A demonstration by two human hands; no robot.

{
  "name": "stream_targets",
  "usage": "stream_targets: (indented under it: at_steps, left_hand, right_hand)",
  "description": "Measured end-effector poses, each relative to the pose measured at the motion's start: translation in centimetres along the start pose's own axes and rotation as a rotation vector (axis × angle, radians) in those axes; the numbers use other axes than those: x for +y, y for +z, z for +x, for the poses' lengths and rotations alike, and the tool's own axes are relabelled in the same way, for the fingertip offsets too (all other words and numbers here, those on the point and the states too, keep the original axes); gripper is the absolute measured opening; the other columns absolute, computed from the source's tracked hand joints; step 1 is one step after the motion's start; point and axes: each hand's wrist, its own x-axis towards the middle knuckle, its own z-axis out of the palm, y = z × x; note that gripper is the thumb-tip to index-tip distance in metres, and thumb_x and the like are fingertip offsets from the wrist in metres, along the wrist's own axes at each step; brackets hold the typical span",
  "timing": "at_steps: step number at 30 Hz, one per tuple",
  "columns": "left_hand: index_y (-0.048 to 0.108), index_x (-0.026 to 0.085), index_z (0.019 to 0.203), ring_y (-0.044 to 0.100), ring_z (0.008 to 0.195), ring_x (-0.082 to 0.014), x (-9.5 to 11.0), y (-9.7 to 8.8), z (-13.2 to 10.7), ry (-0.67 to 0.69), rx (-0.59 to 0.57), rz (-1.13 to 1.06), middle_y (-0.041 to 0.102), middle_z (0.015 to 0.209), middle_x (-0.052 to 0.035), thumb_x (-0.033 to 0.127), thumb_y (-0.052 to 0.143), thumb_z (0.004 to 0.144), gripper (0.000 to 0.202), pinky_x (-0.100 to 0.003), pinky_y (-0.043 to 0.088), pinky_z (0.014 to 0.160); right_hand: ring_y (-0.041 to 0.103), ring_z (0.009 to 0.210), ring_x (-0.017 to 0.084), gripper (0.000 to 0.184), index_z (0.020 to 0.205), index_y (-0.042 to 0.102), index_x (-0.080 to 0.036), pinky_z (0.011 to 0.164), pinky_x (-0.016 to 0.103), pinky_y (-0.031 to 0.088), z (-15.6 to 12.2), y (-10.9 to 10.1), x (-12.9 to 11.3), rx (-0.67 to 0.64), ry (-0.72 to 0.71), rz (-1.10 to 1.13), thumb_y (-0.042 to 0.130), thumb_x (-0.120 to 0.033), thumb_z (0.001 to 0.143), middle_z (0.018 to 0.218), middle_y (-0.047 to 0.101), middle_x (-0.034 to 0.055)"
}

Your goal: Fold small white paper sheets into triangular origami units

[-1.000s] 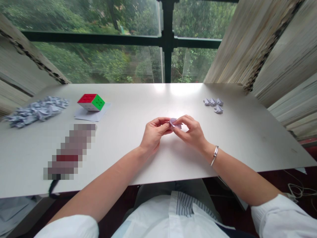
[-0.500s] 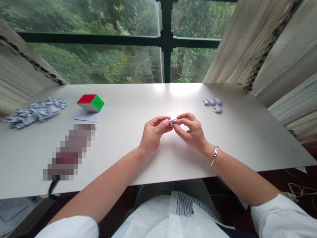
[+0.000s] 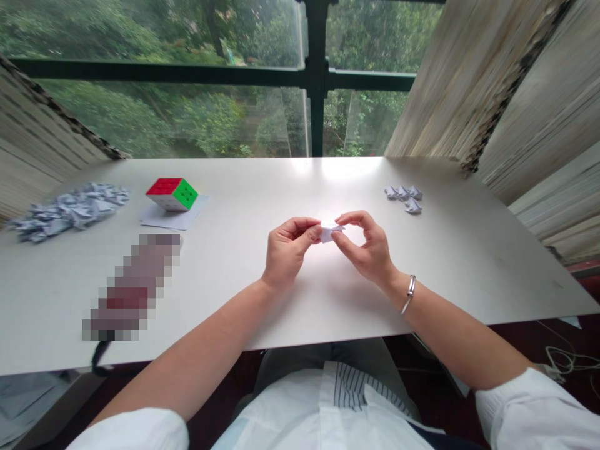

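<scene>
A small folded piece of pale paper is pinched between both my hands above the middle of the white table. My left hand grips its left end with curled fingers. My right hand, a silver bangle on its wrist, pinches the right end with thumb and forefinger. Most of the paper is hidden by my fingertips.
A few small folded paper pieces lie at the back right. A pile of several more sits at the far left. A colour cube rests on a paper sheet. A blurred patch covers something at front left. Windows stand behind.
The paper has been folded tighter between my fingers and looks smaller and whiter. Both hands have shifted slightly, staying over the same spot.
</scene>
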Motion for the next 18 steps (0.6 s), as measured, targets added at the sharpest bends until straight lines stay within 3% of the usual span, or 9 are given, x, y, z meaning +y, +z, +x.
stream_targets:
  at_steps: [3, 9, 18]
  left_hand:
    - [0.076, 0.017, 0.084, 0.066, 0.070, -0.0126, 0.10, -0.02, -0.14, 0.053, -0.011, 0.067, 0.073, 0.079, -0.0027, 0.025, 0.083, 0.070, 0.017, -0.027, 0.055, 0.071]
    - [0.076, 0.017, 0.092, 0.069, 0.081, -0.0170, 0.21, -0.16, -0.42, 0.079, -0.071, 0.139, 0.075, 0.089, -0.0057, 0.027, 0.079, 0.075, 0.020, -0.030, 0.056, 0.078]
    - [0.073, 0.017, 0.090, 0.068, 0.074, -0.0155, 0.22, -0.63, -0.15, -0.011, -0.129, 0.210, 0.072, 0.081, -0.0036, 0.031, 0.077, 0.077, 0.020, -0.030, 0.055, 0.075]
  right_hand:
    - [0.064, 0.096, 0.020, 0.028, 0.111, 0.063, -0.026, 0.090, 0.040, 0.050, 0.17, -0.30, -0.16, -0.053, -0.006, 0.019, 0.068, -0.021, 0.084, 0.102, 0.069, 0.0040]
    - [0.066, 0.090, 0.020, 0.015, 0.102, 0.070, -0.024, 0.084, 0.038, 0.051, 0.42, -0.75, -0.20, -0.145, -0.001, 0.081, 0.067, -0.025, 0.087, 0.096, 0.072, 0.0046]
    - [0.064, 0.087, 0.019, 0.009, 0.094, 0.070, -0.022, 0.081, 0.037, 0.050, 0.62, -0.87, -0.03, -0.193, 0.055, 0.048, 0.064, -0.025, 0.089, 0.092, 0.072, 0.0045]
